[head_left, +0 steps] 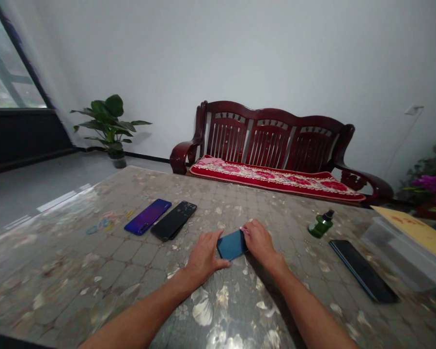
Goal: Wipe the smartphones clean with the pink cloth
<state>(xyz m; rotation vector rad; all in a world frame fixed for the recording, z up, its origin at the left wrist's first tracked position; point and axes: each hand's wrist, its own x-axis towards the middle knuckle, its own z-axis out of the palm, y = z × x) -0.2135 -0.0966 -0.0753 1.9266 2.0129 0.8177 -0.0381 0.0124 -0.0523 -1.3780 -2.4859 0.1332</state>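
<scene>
A smartphone [231,245] with a blue-grey face lies between my two hands, low over the patterned table. My left hand [204,254] grips its left end, thumb at the near edge and fingers at the far edge. Around the right end, my right hand [258,241] is closed, its fingers curled at the far corner. A small pink bit [244,230] shows at the right fingertips, too small to make out clearly. Left of my hands lie a purple-blue phone [147,216] and a black phone [174,220], which seems to rest on or in something dark.
Loose coloured rubber bands [107,221] lie on the table [131,276] at left. At right are a green spray bottle [320,225], a dark phone [363,270] and a clear plastic box [403,249] under a yellow sheet [417,230]. Behind stands a wooden bench [269,138].
</scene>
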